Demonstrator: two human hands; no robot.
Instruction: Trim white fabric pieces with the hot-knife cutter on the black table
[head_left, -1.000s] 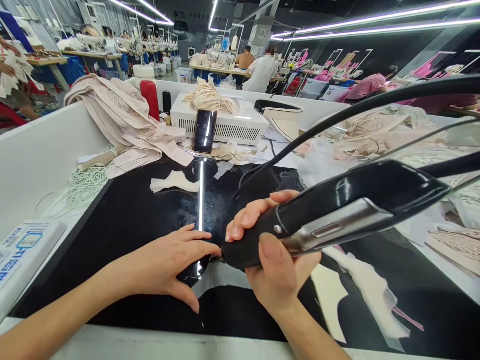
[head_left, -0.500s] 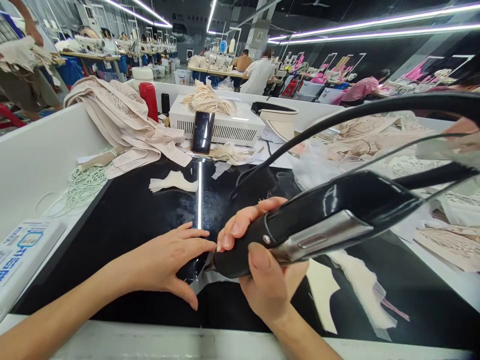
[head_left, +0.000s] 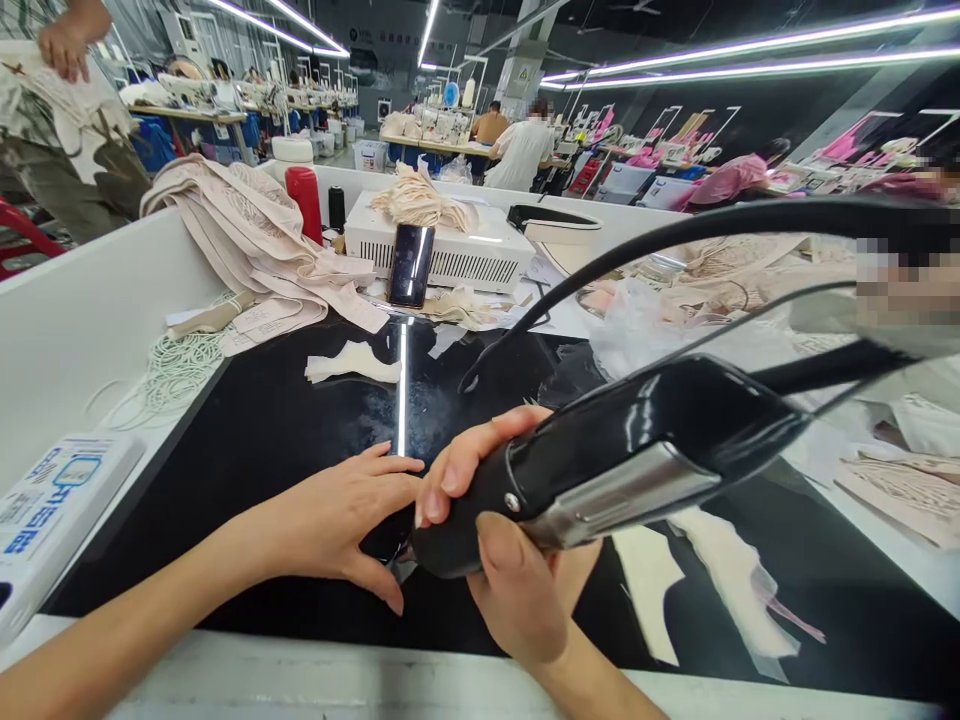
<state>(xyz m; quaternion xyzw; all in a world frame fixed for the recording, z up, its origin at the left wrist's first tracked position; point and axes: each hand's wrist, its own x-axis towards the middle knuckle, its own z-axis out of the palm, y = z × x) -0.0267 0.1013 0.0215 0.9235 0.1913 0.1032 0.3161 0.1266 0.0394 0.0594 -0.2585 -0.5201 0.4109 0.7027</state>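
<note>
My right hand (head_left: 517,590) is wrapped round a thick black corded hand tool (head_left: 637,430) with a silver trigger lever, its thumb near the lever's front end. The rounded front of the tool points down to the left, toward my left hand (head_left: 337,525). That hand is open, fingers and thumb spread low over the glossy black work surface (head_left: 255,430). A small translucent scrap (head_left: 406,571) shows between its thumb and the tool's tip; the rest is hidden. To the right lie a cream fabric piece (head_left: 651,590) and a longer, frayed off-white strip (head_left: 739,580).
Another cream piece (head_left: 352,362) lies farther back. Beyond it, a phone (head_left: 411,265) leans on a vented white box (head_left: 465,250). Beige fabric (head_left: 300,280) and pale green cord (head_left: 180,370) lie left, a white carton (head_left: 67,500) nearer. A black cable (head_left: 600,270) arcs over the right side.
The tool and my right hand have shifted slightly left and down. Less of the translucent scrap shows. My left hand stays spread. At the far left, another person has moved further into view.
</note>
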